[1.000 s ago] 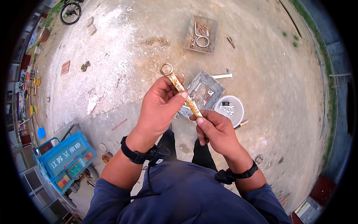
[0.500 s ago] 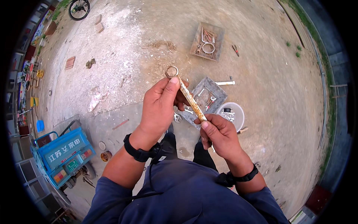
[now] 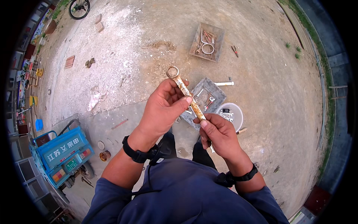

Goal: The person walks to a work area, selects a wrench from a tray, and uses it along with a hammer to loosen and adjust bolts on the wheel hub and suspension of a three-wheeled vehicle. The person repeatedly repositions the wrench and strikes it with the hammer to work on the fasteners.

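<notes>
A rusty ring wrench [image 3: 185, 90] with flaking pale paint slants across in front of my chest, its round ring end up and to the left. My left hand [image 3: 166, 106] is closed on the middle of its shaft, thumb lying across the top. At the lower end my right hand [image 3: 217, 132] pinches the shaft between thumb and fingers, which hide that tip. Below the wrench, partly covered by my hands, a grey tray [image 3: 220, 98] with several wrenches lies on the ground. Beside it stands a white bucket [image 3: 240, 121] with more wrenches and a small black object.
A metal box [image 3: 220, 37] of rusty tools and a ring lies farther off, with pliers [image 3: 234, 51] to its right. A white pipe [image 3: 225, 84] lies by the tray. A blue cargo tricycle [image 3: 61, 153] stands at left, near a rusty can [image 3: 105, 155].
My left thumb and fingers have slid down the wrench from just below the ring to mid-shaft. The right hand keeps its hold on the lower end.
</notes>
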A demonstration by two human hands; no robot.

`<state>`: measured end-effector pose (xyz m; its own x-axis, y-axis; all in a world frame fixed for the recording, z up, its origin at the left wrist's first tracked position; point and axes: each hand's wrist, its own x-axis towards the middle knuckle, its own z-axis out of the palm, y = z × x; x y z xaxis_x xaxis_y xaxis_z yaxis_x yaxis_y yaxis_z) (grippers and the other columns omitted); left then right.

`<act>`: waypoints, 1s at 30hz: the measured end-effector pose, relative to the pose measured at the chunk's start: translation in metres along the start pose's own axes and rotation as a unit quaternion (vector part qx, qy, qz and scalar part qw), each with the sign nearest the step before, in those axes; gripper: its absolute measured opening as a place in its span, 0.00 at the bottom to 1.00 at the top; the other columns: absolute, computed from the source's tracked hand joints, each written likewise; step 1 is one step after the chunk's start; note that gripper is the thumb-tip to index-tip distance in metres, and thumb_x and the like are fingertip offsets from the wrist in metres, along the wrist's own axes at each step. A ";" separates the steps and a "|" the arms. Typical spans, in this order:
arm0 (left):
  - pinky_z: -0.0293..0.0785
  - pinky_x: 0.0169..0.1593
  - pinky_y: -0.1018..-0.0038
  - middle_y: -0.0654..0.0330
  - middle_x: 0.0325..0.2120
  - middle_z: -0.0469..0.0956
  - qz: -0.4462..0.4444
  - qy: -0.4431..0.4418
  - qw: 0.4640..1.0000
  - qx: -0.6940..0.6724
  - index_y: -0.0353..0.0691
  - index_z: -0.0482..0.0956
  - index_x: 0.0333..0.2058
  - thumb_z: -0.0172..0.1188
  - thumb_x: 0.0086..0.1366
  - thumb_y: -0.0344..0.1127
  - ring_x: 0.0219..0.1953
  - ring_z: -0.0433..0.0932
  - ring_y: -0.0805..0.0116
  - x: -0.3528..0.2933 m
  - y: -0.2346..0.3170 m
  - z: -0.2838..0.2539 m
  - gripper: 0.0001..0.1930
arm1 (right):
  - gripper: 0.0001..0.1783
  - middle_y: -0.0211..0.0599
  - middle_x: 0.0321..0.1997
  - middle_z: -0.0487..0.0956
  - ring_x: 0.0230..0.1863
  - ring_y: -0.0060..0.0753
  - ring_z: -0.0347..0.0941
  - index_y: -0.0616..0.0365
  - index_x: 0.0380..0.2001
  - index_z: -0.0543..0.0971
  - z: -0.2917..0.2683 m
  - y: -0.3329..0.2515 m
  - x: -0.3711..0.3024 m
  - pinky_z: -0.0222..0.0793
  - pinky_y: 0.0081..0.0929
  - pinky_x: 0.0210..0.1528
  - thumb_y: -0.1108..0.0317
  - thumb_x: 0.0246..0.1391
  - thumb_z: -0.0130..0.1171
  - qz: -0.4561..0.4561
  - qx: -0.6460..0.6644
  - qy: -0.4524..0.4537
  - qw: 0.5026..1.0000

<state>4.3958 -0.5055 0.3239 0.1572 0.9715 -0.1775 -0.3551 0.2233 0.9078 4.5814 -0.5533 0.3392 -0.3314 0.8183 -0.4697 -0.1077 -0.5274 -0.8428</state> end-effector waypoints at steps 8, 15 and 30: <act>0.74 0.49 0.74 0.61 0.41 0.76 -0.004 -0.051 0.999 -0.018 0.39 0.69 0.54 0.60 0.62 0.22 0.44 0.76 0.74 0.000 0.002 -0.004 0.21 | 0.16 0.28 0.24 0.72 0.23 0.19 0.69 0.65 0.47 0.76 -0.002 0.002 0.000 0.64 0.18 0.26 0.63 0.67 0.51 0.011 0.025 0.014 1.000; 0.74 0.52 0.71 0.57 0.44 0.77 0.007 -0.099 0.993 -0.059 0.37 0.69 0.55 0.58 0.64 0.21 0.48 0.78 0.67 0.003 0.004 -0.008 0.20 | 0.13 0.31 0.28 0.76 0.27 0.22 0.73 0.62 0.46 0.75 -0.012 0.006 0.007 0.66 0.20 0.30 0.64 0.64 0.54 -0.006 0.075 0.039 0.996; 0.76 0.45 0.72 0.51 0.43 0.80 0.001 -0.051 0.999 0.004 0.34 0.70 0.56 0.52 0.69 0.28 0.43 0.81 0.64 -0.005 0.012 0.001 0.17 | 0.11 0.36 0.32 0.81 0.27 0.21 0.77 0.63 0.47 0.72 0.002 0.002 -0.002 0.72 0.17 0.30 0.70 0.64 0.56 -0.091 -0.008 0.059 0.994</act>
<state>4.3917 -0.5080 0.3361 0.2488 0.9590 -0.1359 -0.3488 0.2196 0.9111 4.5802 -0.5561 0.3393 -0.1950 0.9215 -0.3358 -0.1397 -0.3650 -0.9205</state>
